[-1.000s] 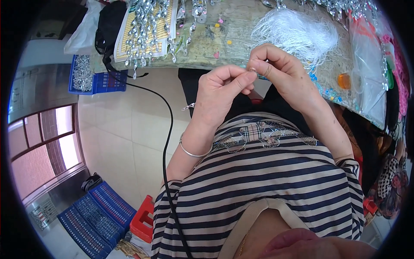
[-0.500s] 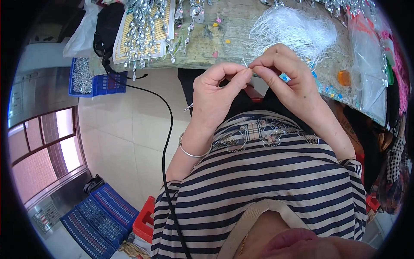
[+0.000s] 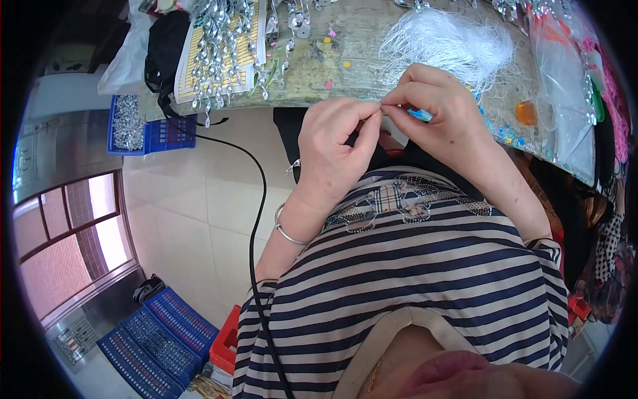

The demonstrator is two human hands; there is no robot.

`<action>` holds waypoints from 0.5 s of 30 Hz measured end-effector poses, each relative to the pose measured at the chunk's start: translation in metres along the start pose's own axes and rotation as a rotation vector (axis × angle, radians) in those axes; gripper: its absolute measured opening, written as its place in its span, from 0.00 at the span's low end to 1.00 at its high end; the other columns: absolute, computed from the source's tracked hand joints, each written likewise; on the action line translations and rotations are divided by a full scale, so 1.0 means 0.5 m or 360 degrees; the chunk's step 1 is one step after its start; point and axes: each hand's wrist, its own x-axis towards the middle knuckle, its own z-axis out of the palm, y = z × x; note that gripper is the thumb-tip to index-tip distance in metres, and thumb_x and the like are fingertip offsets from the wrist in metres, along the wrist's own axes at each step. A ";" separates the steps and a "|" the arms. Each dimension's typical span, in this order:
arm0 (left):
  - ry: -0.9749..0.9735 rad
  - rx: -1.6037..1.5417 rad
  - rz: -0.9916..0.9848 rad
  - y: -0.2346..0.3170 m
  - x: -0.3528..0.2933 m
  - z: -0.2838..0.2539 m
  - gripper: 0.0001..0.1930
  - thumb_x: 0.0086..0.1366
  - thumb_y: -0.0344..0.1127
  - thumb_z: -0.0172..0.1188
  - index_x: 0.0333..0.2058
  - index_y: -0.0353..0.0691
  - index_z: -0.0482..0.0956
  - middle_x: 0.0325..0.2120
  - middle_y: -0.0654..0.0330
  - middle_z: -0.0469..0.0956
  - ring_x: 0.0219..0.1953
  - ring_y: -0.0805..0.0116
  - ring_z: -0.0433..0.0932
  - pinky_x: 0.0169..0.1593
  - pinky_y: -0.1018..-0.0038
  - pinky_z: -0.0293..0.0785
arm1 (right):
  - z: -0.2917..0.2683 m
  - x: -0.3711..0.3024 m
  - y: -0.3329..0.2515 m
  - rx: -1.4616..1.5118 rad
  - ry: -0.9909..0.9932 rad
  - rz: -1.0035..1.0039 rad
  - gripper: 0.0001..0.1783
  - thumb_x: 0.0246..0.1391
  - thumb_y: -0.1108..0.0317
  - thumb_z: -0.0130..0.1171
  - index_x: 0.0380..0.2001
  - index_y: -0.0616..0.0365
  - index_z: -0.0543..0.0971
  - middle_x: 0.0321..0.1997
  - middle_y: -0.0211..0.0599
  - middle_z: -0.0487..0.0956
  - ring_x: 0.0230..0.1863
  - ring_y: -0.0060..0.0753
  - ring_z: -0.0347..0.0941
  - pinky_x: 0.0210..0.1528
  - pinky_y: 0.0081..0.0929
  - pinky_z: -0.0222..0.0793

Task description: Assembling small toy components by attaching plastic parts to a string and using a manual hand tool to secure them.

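A tiny item, too small to make out, sits pinched at the table (image 3: 372, 73) edge where both hands meet — the left hand (image 3: 332, 149) and right hand (image 3: 435, 110) each have a clenched fingertip grip on it, tips touching. Just beyond lies a white thread bundle (image 3: 452, 43); silver trinkets (image 3: 222, 46) hang farther left

Small craft workshop for bead and ornament assembly, worn green table (image 3: 372, 50) strewn with silver metal trinkets (image 3: 222, 46), bundle of white threads (image 3: 452, 43), loose coloured beads, blue plastic crate of silver parts (image 3: 143, 126), pale tiled floor (image 3: 199, 219)
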 end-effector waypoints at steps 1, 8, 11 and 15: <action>0.0007 0.0043 0.0016 0.000 0.001 0.001 0.03 0.57 0.26 0.60 0.31 0.37 0.79 0.25 0.61 0.77 0.28 0.75 0.75 0.33 0.80 0.70 | 0.002 0.001 -0.002 -0.0002 0.0003 0.0000 0.05 0.42 0.78 0.62 0.27 0.62 0.78 0.26 0.35 0.73 0.27 0.30 0.71 0.29 0.23 0.66; 0.0013 -0.1120 -0.0926 0.019 0.000 0.004 0.05 0.59 0.30 0.61 0.33 0.35 0.80 0.23 0.64 0.77 0.26 0.81 0.72 0.31 0.84 0.66 | 0.015 -0.007 -0.011 0.0183 0.0172 0.0136 0.04 0.43 0.76 0.62 0.25 0.61 0.77 0.26 0.31 0.72 0.29 0.26 0.70 0.32 0.21 0.65; -0.0014 -0.1374 -0.0954 0.012 0.002 -0.003 0.07 0.59 0.30 0.61 0.34 0.33 0.80 0.24 0.64 0.77 0.25 0.83 0.70 0.29 0.85 0.65 | 0.021 -0.016 -0.003 0.0850 0.0088 0.0572 0.02 0.48 0.75 0.59 0.27 0.60 0.77 0.27 0.26 0.73 0.31 0.20 0.68 0.35 0.18 0.64; -0.0008 -0.1338 -0.0988 0.017 0.003 -0.005 0.07 0.59 0.29 0.61 0.34 0.33 0.81 0.24 0.64 0.78 0.24 0.83 0.69 0.28 0.86 0.64 | 0.020 -0.021 0.012 0.1593 -0.0077 0.1045 0.04 0.54 0.72 0.56 0.34 0.58 0.77 0.33 0.24 0.74 0.33 0.16 0.66 0.39 0.15 0.63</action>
